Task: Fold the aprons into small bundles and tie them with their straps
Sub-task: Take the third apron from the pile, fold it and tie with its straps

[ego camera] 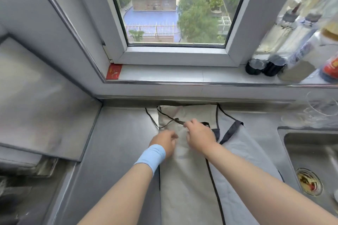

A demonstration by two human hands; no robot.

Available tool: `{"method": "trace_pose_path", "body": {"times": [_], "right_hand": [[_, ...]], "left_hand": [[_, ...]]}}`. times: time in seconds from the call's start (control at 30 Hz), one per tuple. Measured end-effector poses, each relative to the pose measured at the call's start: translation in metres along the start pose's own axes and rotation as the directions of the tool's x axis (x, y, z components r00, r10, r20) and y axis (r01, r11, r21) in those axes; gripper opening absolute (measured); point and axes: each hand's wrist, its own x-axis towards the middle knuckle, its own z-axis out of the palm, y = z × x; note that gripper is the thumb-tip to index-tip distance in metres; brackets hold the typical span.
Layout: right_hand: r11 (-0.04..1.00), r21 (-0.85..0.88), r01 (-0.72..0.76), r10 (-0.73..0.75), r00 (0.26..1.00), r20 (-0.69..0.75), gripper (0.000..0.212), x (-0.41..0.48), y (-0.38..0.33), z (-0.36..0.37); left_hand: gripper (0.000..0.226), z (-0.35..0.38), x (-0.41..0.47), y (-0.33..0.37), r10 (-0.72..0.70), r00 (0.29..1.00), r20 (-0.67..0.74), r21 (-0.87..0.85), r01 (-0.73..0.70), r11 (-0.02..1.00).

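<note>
A beige apron (184,179) with dark trim lies folded lengthwise on the steel counter (118,142), over a pale grey-blue apron (243,153). A thin dark strap (168,119) runs across the beige apron's top. My right hand (199,135) pinches that strap near its knot. Just to its left, my left hand (164,142), with a light blue wristband, rests on the beige fabric with curled fingers; whether it holds anything is hidden.
A steel sink (311,160) with a drain strainer (309,181) lies to the right. Bottles (274,56) stand on the window sill (182,75) behind. Glass items (318,109) sit at the right back. A tilted panel (42,111) lies at the left.
</note>
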Motion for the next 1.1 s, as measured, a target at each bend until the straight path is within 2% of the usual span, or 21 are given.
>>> {"method": "trace_pose_path", "body": {"times": [0.1, 0.13, 0.2, 0.27, 0.4, 0.47, 0.53, 0.67, 0.77, 0.83, 0.87, 0.97, 1.0, 1.03, 1.1], "right_hand": [[0.999, -0.011, 0.046, -0.046, 0.998, -0.049, 0.053, 0.034, -0.008, 0.003], [0.999, -0.017, 0.036, -0.036, 0.999, -0.016, 0.060, 0.038, -0.009, 0.005], [1.000, -0.021, 0.006, -0.004, 0.993, 0.121, 0.071, 0.047, -0.011, 0.010], [1.000, -0.016, 0.004, -0.001, 0.976, 0.217, 0.075, 0.049, -0.010, 0.019], [0.997, 0.005, 0.073, -0.073, 0.983, 0.168, 0.072, 0.040, -0.011, 0.033], [0.994, 0.025, 0.110, -0.113, 0.976, 0.184, 0.074, 0.037, -0.012, 0.034], [0.989, 0.044, 0.143, -0.149, 0.969, 0.198, 0.065, 0.037, -0.013, 0.029], [0.991, 0.122, 0.045, -0.067, 0.981, 0.180, 0.042, 0.055, -0.026, 0.010], [0.988, 0.157, -0.008, -0.001, 0.998, 0.058, 0.036, 0.070, -0.038, 0.002], [0.987, 0.160, 0.009, -0.004, 0.999, -0.033, 0.039, 0.078, -0.040, -0.003], [0.987, 0.156, 0.033, -0.025, 0.998, -0.051, 0.042, 0.081, -0.040, -0.006], [0.976, 0.162, 0.147, -0.157, 0.986, 0.049, 0.049, 0.089, -0.046, -0.008], [0.967, 0.170, 0.188, -0.208, 0.972, 0.107, 0.050, 0.091, -0.050, -0.006], [0.958, 0.174, 0.229, -0.256, 0.954, 0.155, 0.049, 0.092, -0.057, -0.004], [0.942, 0.186, 0.280, -0.316, 0.926, 0.206, 0.043, 0.094, -0.072, 0.006]], "left_hand": [[0.028, -0.022, 0.025, -0.009, -0.080, 0.961, -0.264, -0.214, 0.023, 0.977], [0.027, -0.027, 0.030, -0.012, -0.111, 0.935, -0.337, -0.255, 0.023, 0.967], [0.025, -0.031, 0.044, -0.023, -0.186, 0.904, -0.385, -0.326, 0.056, 0.944], [0.025, -0.031, 0.052, -0.031, -0.244, 0.906, -0.347, -0.369, 0.108, 0.923], [0.049, -0.020, 0.055, -0.042, -0.287, 0.916, -0.279, -0.344, 0.183, 0.921], [0.061, -0.017, 0.052, -0.046, -0.348, 0.916, -0.201, -0.436, 0.234, 0.869], [0.069, -0.018, 0.046, -0.050, -0.390, 0.918, -0.067, -0.515, 0.303, 0.802], [0.058, -0.013, 0.036, -0.049, -0.368, 0.916, 0.162, -0.551, 0.393, 0.736], [0.037, -0.009, 0.030, -0.046, -0.370, 0.915, 0.159, -0.549, 0.394, 0.737], [0.022, -0.014, 0.027, -0.046, -0.356, 0.920, 0.166, -0.505, 0.390, 0.770], [0.022, -0.018, 0.023, -0.046, -0.341, 0.914, 0.218, -0.465, 0.404, 0.788], [0.035, -0.025, 0.006, -0.055, -0.303, 0.827, 0.473, -0.242, 0.453, 0.858], [0.038, -0.025, 0.000, -0.059, -0.312, 0.804, 0.507, -0.164, 0.445, 0.880], [0.042, -0.024, -0.004, -0.065, -0.322, 0.804, 0.499, -0.129, 0.437, 0.890], [0.047, -0.022, -0.008, -0.075, -0.323, 0.848, 0.419, -0.176, 0.425, 0.888]]}}
